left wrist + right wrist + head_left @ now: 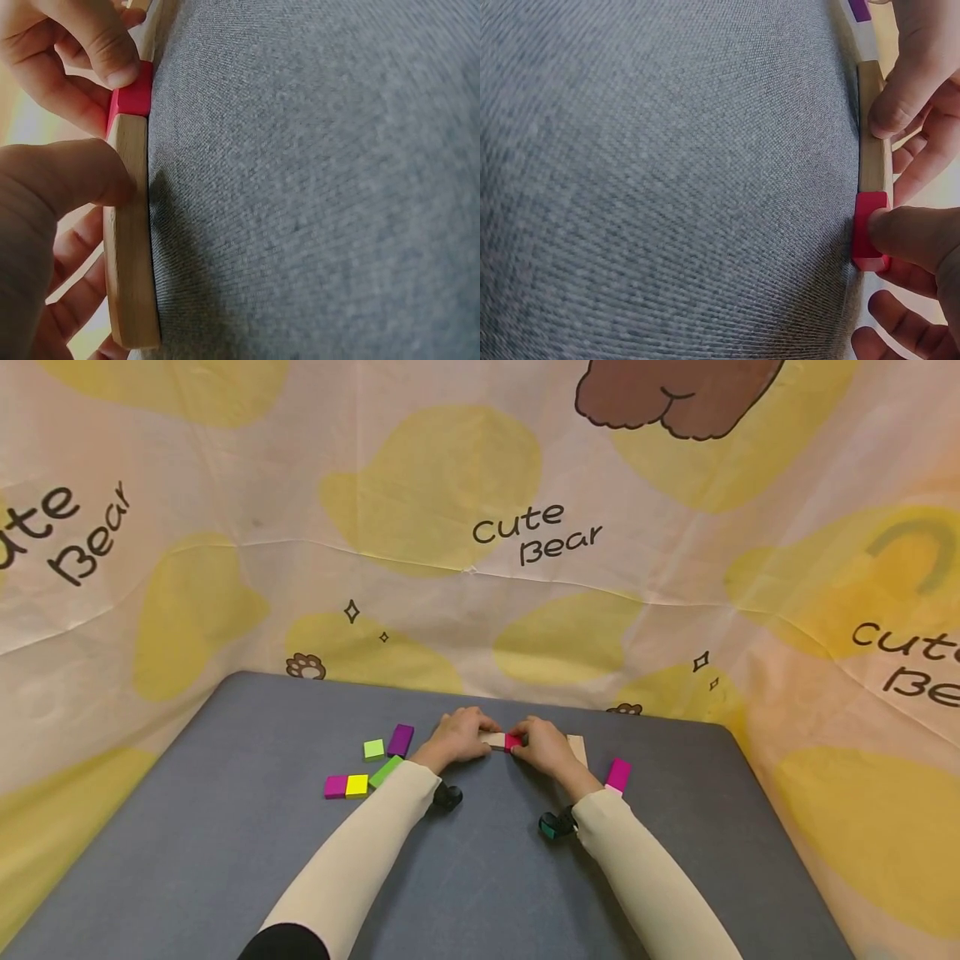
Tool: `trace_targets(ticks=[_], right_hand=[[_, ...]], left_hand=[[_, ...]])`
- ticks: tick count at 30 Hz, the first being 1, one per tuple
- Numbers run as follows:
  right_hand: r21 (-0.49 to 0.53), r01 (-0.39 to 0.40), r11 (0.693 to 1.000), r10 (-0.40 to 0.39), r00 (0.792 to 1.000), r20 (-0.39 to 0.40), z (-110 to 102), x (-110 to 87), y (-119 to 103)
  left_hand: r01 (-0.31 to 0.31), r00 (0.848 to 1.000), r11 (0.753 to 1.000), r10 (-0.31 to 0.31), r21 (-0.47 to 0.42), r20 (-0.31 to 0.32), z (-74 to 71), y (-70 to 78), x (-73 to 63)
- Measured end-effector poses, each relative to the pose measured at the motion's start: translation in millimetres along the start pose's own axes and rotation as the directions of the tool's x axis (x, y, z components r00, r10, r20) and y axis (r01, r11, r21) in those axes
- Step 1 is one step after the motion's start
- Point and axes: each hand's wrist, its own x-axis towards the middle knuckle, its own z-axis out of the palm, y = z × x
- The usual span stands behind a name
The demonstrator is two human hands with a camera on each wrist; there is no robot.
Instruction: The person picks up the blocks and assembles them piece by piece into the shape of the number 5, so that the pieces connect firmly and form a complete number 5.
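A long plain wooden block [133,262] lies on the grey table, end to end with a shorter red block [869,225]. My left hand [457,737] pinches the wooden block, its thumb on the near side and the fingers behind. With thumb and fingers, my right hand [546,747] pinches the red block. In both wrist views the two blocks touch at their ends. Part of the wooden block's far side is hidden by the fingers.
Left of the hands lie purple [401,740], light green [373,750], green [386,772], magenta [335,787] and yellow [357,786] blocks. At right are another wooden block [577,748] and a pink block [618,773]. A printed cloth [420,527] hangs behind the table [480,877].
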Motion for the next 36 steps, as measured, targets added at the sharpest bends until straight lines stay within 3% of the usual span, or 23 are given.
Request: trace_targets(ticks=[6,12,18,21,29,36], right_hand=[[-0.015,-0.006,1.0,0.006,1.0,0.002,1,0.9,0],[-0.007,-0.004,1.0,0.004,1.0,-0.006,3,1.1,-1],[0.011,-0.015,1.0,0.015,1.0,-0.001,3,-0.7,-2],[0.009,-0.028,1.0,0.028,1.0,0.004,1,-0.8,-1],[0.008,-0.033,0.999,0.033,0.999,0.011,0,-0.3,0],[0.007,-0.004,1.0,0.004,1.0,-0.001,2,-2.1,0]], left_hand=[[-0.001,1.0,1.0,0.001,0.009,-0.028,-0.5,1.5,-2.4],[-0.028,0.998,0.998,0.025,-0.059,-0.052,-7.7,-0.4,-13.5],[-0.097,0.993,0.992,0.091,-0.085,-0.073,-18.1,-9.1,-27.5],[-0.139,0.989,0.987,0.133,-0.087,-0.068,-22.2,-12.5,-31.5],[-0.13,0.991,0.99,0.127,-0.063,-0.047,-35.2,-20.2,-43.0],[-0.181,0.983,0.983,0.181,-0.028,-0.006,-51.2,-29.6,-53.0]])
